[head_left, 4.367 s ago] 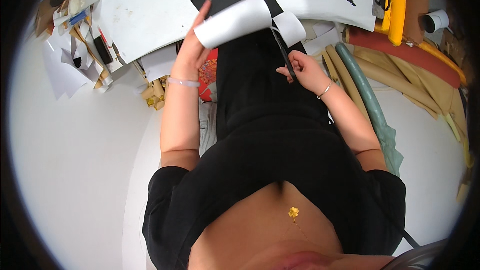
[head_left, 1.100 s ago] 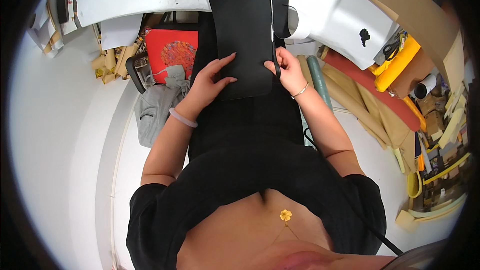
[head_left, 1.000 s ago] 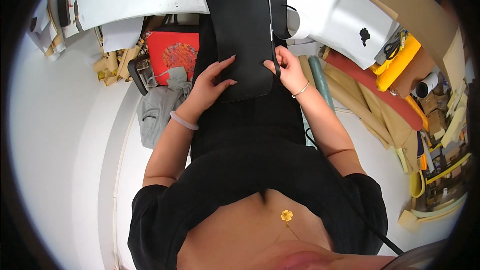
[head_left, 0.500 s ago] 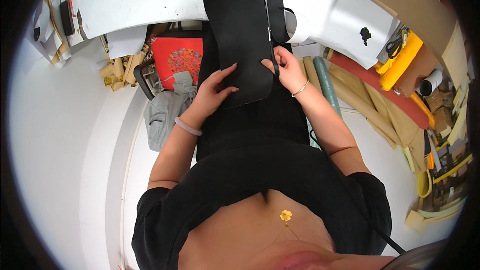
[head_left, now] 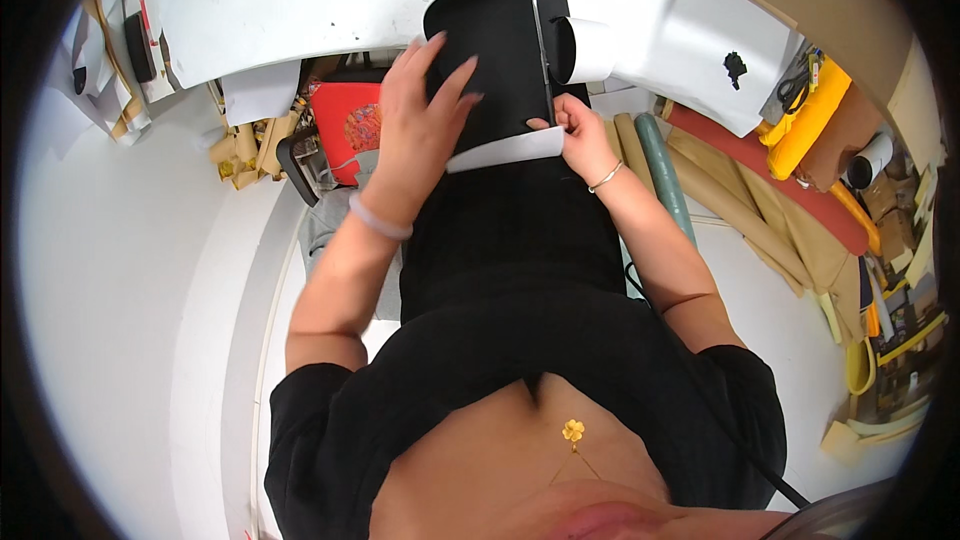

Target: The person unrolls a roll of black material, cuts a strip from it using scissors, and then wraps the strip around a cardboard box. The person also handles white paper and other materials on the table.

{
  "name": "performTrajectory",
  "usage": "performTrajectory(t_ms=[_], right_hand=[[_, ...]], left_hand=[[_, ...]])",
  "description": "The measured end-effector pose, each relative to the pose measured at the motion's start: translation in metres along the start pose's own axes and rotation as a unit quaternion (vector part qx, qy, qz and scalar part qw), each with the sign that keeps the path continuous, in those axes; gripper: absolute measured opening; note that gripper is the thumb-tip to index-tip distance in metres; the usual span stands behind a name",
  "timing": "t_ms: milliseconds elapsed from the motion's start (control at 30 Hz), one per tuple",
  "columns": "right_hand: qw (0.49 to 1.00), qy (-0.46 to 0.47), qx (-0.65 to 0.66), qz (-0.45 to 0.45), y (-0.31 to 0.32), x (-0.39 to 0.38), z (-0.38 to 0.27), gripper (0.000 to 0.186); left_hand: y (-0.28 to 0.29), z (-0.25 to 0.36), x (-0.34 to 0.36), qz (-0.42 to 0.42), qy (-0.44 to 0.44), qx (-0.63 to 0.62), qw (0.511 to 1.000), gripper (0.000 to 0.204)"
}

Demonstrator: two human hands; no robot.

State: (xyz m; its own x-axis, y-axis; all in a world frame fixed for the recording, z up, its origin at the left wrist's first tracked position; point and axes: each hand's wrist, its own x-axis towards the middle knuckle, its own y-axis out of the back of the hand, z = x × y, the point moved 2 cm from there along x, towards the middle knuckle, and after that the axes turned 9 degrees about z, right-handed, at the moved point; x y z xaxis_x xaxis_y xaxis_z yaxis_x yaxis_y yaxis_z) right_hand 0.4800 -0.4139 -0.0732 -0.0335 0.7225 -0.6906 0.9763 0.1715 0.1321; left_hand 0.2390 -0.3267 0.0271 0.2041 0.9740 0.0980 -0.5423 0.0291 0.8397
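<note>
head view: your left hand (head_left: 422,122) was spread wide at the black sheet's (head_left: 495,50) left edge, contact unclear; your right hand (head_left: 584,142) gripped scissors (head_left: 541,30). reaching over the white table (head_left: 280,0), the sheet looked light, floppy, best held by its side margins.

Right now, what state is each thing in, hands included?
Left hand: open, fingers spread over the black sheet, contact unclear.
Right hand: closed on the scissors.
Scissors: gripped; cannot tell if blades are open.
Black sheet: near edge turned up, white underside showing.
Teal roll: rolled up.
Dark red roll: rolled up.
Grey cloth: crumpled.
</note>
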Motion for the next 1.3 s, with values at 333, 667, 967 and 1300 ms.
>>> performTrajectory(t_ms=[333, 667, 967, 1300], right_hand=[[0.997, -0.051, 0.057, -0.017, 0.007, -0.002, -0.009, 0.011], [0.988, -0.039, 0.134, -0.069, -0.001, 0.007, -0.022, 0.013], [0.991, -0.043, 0.112, -0.056, -0.003, -0.004, -0.02, 0.024], [0.995, -0.038, 0.075, -0.051, 0.0, -0.011, -0.022, 0.032]], left_hand=[[-0.062, -0.038, 0.093, -0.085, -0.048, 0.128, 0.987, 0.115], [-0.044, -0.04, 0.106, -0.204, -0.012, 0.085, 0.975, 0.133], [-0.054, -0.05, 0.08, -0.153, -0.041, 0.075, 0.984, 0.127], [-0.065, -0.051, 0.051, -0.152, -0.049, 0.065, 0.985, 0.13]])
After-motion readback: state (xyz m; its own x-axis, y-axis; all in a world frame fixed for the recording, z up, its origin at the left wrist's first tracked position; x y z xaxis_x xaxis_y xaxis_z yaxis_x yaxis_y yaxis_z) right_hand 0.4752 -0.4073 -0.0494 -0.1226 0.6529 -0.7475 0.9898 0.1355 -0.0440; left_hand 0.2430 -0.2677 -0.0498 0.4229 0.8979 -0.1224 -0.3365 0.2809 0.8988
